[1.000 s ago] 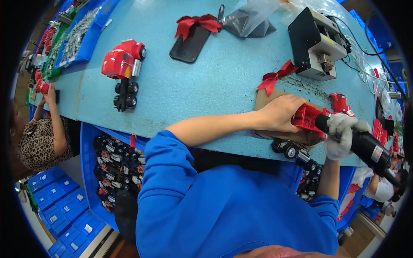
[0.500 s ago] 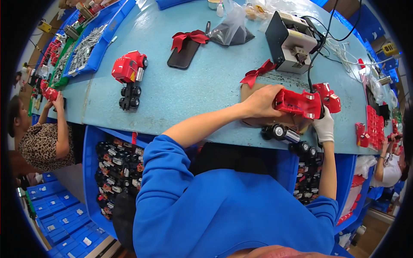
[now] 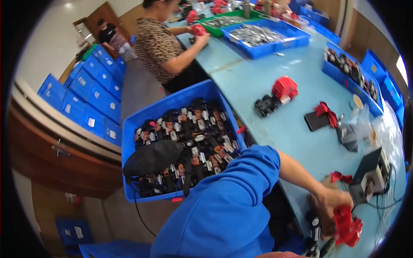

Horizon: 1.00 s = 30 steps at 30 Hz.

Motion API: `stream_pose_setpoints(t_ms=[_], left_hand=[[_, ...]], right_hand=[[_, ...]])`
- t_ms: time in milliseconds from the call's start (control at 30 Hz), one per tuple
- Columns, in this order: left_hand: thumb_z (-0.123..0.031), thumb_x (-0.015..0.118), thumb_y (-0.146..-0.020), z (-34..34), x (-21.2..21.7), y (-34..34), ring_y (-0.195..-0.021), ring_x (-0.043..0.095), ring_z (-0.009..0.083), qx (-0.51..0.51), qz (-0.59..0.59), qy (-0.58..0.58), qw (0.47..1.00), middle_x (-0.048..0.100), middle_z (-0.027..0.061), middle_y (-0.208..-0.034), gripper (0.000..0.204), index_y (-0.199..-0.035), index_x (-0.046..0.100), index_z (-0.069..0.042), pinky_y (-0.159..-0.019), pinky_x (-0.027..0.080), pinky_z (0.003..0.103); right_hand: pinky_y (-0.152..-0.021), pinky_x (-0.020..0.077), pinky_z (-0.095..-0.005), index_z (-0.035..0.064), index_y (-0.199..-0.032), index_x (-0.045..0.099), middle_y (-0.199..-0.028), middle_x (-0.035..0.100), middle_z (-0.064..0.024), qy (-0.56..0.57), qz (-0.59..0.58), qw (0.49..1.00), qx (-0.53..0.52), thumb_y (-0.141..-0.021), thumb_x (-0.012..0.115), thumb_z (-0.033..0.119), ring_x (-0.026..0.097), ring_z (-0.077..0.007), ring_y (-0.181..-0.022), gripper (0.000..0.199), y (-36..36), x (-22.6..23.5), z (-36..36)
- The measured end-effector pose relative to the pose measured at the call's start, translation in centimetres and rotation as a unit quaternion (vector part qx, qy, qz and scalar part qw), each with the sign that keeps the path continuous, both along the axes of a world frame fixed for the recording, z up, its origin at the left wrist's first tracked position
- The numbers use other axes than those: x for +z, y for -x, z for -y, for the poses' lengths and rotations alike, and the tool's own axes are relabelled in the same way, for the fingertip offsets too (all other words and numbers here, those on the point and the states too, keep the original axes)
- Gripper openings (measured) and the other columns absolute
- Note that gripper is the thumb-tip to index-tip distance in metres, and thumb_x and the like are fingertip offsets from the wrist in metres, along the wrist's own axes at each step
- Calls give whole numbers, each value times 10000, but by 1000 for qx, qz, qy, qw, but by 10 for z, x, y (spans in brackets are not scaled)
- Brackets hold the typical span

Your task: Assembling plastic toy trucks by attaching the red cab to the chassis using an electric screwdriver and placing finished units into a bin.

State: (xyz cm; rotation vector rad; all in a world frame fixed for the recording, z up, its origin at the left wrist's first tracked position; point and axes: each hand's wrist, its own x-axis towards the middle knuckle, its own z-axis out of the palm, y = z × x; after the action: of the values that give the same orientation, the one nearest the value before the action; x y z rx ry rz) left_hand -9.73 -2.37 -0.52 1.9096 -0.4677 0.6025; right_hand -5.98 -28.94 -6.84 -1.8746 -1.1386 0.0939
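My left hand (image 3: 332, 200) reaches over the table at the lower right, its fingers closed at a red plastic toy truck shell (image 3: 342, 217). Blur softens the contact. Against that shell lies another red truck part (image 3: 355, 231). A black wheeled chassis (image 3: 315, 228) is just below my hand, by the table edge. My right hand is out of the picture. Farther along the table stands a toy truck with a red cab (image 3: 285, 88) and a black wheeled rear (image 3: 266, 104). A red bow (image 3: 341, 176) lies beyond my hand.
Beside the table, a blue bin (image 3: 128, 148) holds many chassis, with a black bag (image 3: 157, 158) on top. A small machine (image 3: 374, 174), a phone (image 3: 316, 122) and a blue tray (image 3: 261, 52) of metal parts are on the table. A co-worker (image 3: 157, 47) handles a red part.
The view has swung left, bringing the bin, door and co-worker toward the middle. My right hand has left the picture. My left hand remains at the red shell.
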Motion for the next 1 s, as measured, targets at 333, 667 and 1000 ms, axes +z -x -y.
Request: stream_pose_setpoints(t_ms=[333, 667, 1000], left_hand=[[-169, 755, -609, -76, 21, 141, -1008, 543, 289, 380, 89, -236, 890, 571, 91, -1048, 500, -1071, 568, -123, -849, 436, 419], [-133, 692, -684, -110, 12, 241, -1110, 500, 265, 303, -57, -747, 589, 560, 36, -1125, 436, -1106, 586, -149, -936, 391, 426], [-101, 841, -341, -166, -41, 240, -1011, 575, 302, 213, -220, -917, 254, 631, 72, -1074, 678, -1000, 680, -122, -866, 466, 459]], right_hand=[[-701, 513, -300, 10, -1183, 497, -1007, 577, -115, -270, -420, 848, 180, -932, 545, 273, 580, -215, -845, 367, 21, -35, -98], [-456, 392, -218, 29, -945, 514, -809, 488, -35, 0, -957, -139, 253, -951, 463, 156, 462, -80, -585, 137, 173, -30, -274], [-431, 314, -193, 105, -1310, 466, -750, 440, 25, 145, -936, 231, 223, -999, 395, 333, 396, -65, -522, 392, 137, -18, -205]])
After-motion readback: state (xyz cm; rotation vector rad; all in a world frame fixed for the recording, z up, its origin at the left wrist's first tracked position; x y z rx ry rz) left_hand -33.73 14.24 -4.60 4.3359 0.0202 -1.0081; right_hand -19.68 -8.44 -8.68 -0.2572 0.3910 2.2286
